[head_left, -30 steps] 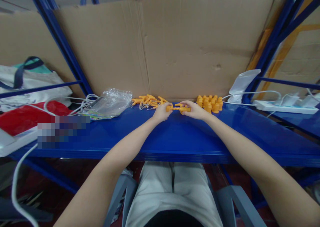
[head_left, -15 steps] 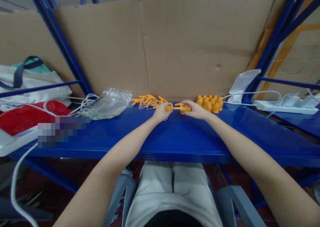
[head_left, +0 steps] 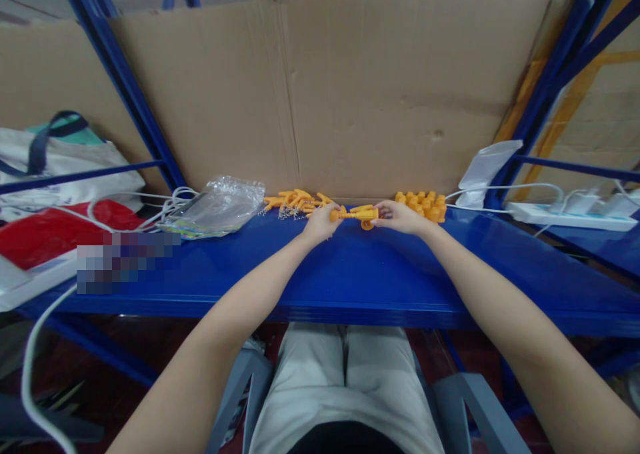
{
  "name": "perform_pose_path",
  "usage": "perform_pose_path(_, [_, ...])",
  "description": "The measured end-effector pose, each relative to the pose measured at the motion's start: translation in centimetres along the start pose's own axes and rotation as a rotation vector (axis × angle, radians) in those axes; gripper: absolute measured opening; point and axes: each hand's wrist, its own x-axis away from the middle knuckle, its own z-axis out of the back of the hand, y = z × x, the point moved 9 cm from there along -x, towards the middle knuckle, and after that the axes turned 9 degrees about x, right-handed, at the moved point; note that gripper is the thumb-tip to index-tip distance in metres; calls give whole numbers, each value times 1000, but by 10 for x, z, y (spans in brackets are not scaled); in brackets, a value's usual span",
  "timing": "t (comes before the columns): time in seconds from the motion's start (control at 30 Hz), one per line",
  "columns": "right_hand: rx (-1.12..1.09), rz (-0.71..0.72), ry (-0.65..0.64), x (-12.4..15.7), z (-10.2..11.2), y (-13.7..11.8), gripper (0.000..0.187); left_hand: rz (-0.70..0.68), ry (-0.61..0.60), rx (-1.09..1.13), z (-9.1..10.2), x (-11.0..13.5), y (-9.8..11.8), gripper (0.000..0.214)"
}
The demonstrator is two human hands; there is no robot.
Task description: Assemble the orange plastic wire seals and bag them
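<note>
Over the back of the blue table, my left hand (head_left: 320, 223) is closed around the left end of an orange plastic piece (head_left: 364, 213). A narrow stem leads from that end to a wider body on the right, and a small round orange part (head_left: 367, 225) shows just below it. My right hand (head_left: 400, 217) pinches the piece's right end between its fingertips. Behind and left of my left hand lies a pile of branching orange plastic pieces (head_left: 299, 199) with small metal chains. Several upright orange knobbed parts (head_left: 423, 204) stand in a cluster beyond my right hand.
A clear plastic bag (head_left: 220, 207) lies left of the pile, near white cables and a red bag (head_left: 70, 227). Cardboard (head_left: 375, 94) walls off the back. A white power strip (head_left: 573, 215) sits at the right, past a blue rack post (head_left: 545, 101).
My right hand has slid a little to the right along the piece, baring more of its body and the round part below. My left hand keeps its hold in nearly the same place.
</note>
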Motion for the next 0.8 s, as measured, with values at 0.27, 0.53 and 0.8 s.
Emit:
perform_pose_path(0.27, [-69,-268,-45,13,-8,-9,47,-135,30,-54,5,-2,5,22])
perform_pose_path(0.53, [-97,-410,7,16,-10,-5,53,22,-34,41,-5,1,-4,26])
perform_pose_path(0.8, [-257,-362,-57,19,-13,-15,15,55,-32,71,-2,3,-2,27])
